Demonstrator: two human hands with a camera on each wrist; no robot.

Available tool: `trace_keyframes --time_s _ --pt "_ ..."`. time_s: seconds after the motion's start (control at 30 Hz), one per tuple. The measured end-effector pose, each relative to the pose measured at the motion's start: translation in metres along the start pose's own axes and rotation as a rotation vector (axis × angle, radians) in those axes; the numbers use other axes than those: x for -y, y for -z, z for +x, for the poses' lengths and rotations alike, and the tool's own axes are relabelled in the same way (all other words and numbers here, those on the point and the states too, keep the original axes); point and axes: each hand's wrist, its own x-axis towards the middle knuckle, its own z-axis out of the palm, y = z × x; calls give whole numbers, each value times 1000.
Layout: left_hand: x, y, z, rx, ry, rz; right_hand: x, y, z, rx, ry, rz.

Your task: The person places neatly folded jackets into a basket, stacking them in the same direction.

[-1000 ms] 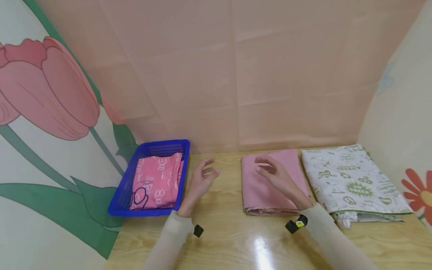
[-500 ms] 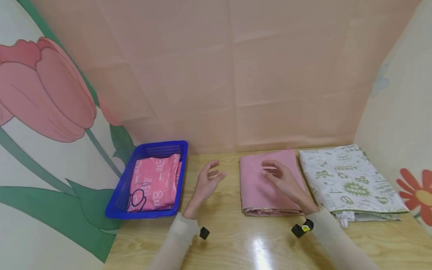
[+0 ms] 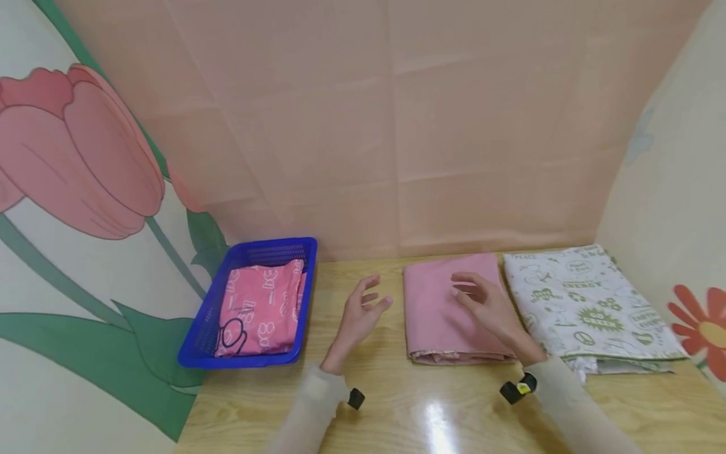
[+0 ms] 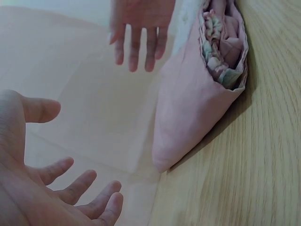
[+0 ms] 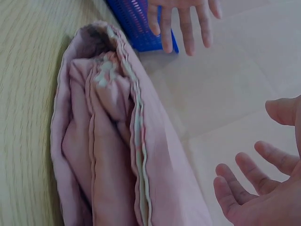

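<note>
My left hand (image 3: 362, 318) hovers over the table between the blue basket and a folded pink cloth (image 3: 431, 315). Its fingers are relaxed and spread, holding nothing. Above the pink cloth is my right hand (image 3: 484, 309), also empty, fingers loosely bent. In the right wrist view, the pink cloth (image 5: 113, 141) shows folded layers and a floral lining along its edge; the fingers stay apart from it. The left wrist view has the cloth's corner (image 4: 188, 108) on the wood, with both hands clear of it.
A blue plastic basket (image 3: 195, 343) at the left holds a pink printed packet (image 3: 258, 309). To the right of the pink cloth lies a folded white cloth with green print (image 3: 590, 309). A pinkish backdrop (image 3: 391, 126) and painted walls (image 3: 85, 151) enclose the wooden table (image 3: 397, 410).
Both hands have drifted to the right, the left one away from the basket and the right one farther across the pink cloth. The cloths and basket lie as before.
</note>
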Motion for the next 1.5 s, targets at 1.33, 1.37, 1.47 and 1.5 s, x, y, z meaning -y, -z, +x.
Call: trace_keyframes --time_s 1.33,1.37,1.47,1.5 --pt "37 -69 3 85 32 73 -45 26 -16 -20 -127 -241" --pt "37 -71 3 87 36 78 -46 26 -16 -19 -128 -246" --pt "38 -76 5 88 48 93 -50 25 -17 -30 -139 -249" --pt "38 -78 5 89 54 101 -51 25 -18 -29 -151 -246"
